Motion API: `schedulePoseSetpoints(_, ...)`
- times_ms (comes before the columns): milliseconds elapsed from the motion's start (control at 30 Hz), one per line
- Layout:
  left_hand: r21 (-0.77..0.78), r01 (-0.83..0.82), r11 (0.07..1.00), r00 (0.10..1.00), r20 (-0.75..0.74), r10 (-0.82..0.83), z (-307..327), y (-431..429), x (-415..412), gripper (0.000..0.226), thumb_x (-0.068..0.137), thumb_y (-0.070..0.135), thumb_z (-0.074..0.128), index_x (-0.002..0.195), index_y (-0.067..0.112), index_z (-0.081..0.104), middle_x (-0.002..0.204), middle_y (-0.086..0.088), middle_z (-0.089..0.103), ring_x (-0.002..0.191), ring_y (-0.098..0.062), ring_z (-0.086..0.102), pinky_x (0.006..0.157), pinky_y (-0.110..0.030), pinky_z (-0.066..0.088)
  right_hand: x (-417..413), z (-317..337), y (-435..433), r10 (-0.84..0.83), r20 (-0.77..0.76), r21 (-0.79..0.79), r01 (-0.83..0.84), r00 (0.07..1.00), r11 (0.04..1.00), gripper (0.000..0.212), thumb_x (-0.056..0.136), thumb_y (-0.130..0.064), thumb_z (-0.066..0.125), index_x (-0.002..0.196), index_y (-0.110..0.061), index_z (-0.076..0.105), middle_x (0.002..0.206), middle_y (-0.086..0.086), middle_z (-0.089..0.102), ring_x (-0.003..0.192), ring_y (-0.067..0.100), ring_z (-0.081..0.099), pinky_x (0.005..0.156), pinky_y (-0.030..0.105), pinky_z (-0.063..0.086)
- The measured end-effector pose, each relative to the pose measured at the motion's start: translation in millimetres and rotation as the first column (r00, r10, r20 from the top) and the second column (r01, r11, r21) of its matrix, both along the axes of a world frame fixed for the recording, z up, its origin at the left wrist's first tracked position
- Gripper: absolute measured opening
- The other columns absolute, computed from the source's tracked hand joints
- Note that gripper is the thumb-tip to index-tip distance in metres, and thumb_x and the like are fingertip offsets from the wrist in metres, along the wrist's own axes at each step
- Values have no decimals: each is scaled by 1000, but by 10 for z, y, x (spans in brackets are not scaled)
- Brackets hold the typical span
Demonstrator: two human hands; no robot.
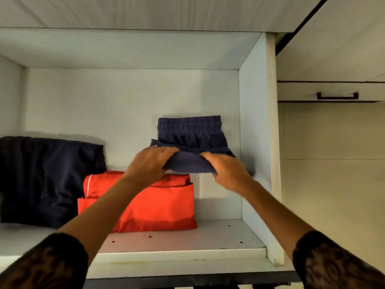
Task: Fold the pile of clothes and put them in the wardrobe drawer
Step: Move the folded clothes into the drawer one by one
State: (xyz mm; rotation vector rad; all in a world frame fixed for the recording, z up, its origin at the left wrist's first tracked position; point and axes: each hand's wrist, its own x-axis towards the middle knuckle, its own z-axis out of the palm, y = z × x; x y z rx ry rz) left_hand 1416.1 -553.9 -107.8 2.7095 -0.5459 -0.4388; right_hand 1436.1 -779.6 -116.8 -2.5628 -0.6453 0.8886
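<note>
**A:** Where are the folded navy-blue shorts with the elastic waistband (191, 132) right now?

**B:** Inside the open white wardrobe compartment, waistband toward the back wall. They look to be carried clear of the white shelf board (187, 238), between the folded bright-red garment (158, 207) and the white side wall (254, 142).

**A:** And the grip?

**B:** Clamped on the cloth, on both sides. The left hand (149, 163) pinches the near left edge with its fingers curled over the top. The right hand (229, 172) does the same at the near right corner. The thumbs are hidden underneath, so I can't say how deep they reach.

**A:** How would you set the shorts down well?

**B:** I'd hold every layer pinched together until the back edge meets the shelf, then lay the rest flat. Letting go early would probably let the lower flap drop open. Once the weight is down, I'd draw each hand out sideways and low, so the fold isn't dragged forward.

**A:** Any snags?

**B:** The right corner hangs near the side wall and could catch or curl there. The left wrist passes just above the red garment, so a careless pull-back might rumple it. The crumpled dark navy garment (48, 178) on the far left is well apart and shouldn't matter.

**A:** On the bare board or on top of the red one?

**B:** I can't tell which is meant. The bare patch looks wide enough for the shorts.
</note>
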Motion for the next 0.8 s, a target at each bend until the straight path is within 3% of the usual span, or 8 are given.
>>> schedulePoseSetpoints(67,42,-121,992,986,-115,125,56,61,248,44,73,17,69,116,11,63,103,-12,69,88,-33,66,74,-36,50,314,55,25,-24,-18,-3,24,1000,1000,47,87,-9,57,131,-19,46,118,8,61,103,27,58,76,27,41)
schedulePoseSetpoints(167,100,-279,955,940,-173,293,35,164,613,48,80,30,69,124,20,55,115,-8,65,105,-32,58,85,-37,42,809,64,91,-7,19,-47,8,1000,999,45,85,-13,61,127,-19,49,115,8,60,101,28,57,76,28,41)
schedulePoseSetpoints(300,134,-388,912,904,-135,405,-120,206,896,54,88,26,62,136,15,42,131,-14,54,120,-34,48,97,-41,38,1186,-120,233,11,184,-121,11,983,993,46,88,-15,58,132,-14,46,127,10,56,115,29,50,94,40,41)
schedulePoseSetpoints(367,174,-297,939,949,-58,311,-237,134,885,69,85,28,65,143,8,33,143,-17,40,132,-36,36,106,-44,30,1103,-273,325,45,273,-164,0,961,986,50,90,-19,57,137,-10,41,142,12,43,130,30,39,107,42,31)
schedulePoseSetpoints(433,164,-131,978,989,84,118,-386,26,761,76,78,33,70,140,2,37,144,-21,38,133,-41,33,105,-52,31,827,-421,406,54,386,-148,4,921,989,54,89,-26,57,137,-7,43,147,14,37,136,32,32,111,50,24)
schedulePoseSetpoints(500,177,-44,983,985,173,12,-548,-99,541,71,80,43,57,138,6,40,144,-17,39,133,-42,34,104,-57,30,462,-579,438,35,450,-106,15,892,994,58,87,-36,49,137,-8,43,148,14,36,137,34,29,109,59,21)
schedulePoseSetpoints(600,248,-3,969,981,189,-46,-801,-179,220,70,83,53,43,143,20,31,150,-10,31,137,-39,25,106,-60,23,75,-835,320,96,432,-209,-4,897,978,66,88,-53,33,145,-20,27,153,10,25,141,34,18,107,66,6)
schedulePoseSetpoints(800,389,13,921,969,223,-108,-1063,-137,402,103,57,48,81,143,23,28,148,-10,35,134,-42,32,102,-62,27,253,-1090,183,122,436,-267,-1,892,964,67,88,-61,27,147,-31,18,153,7,26,141,32,20,102,72,6)
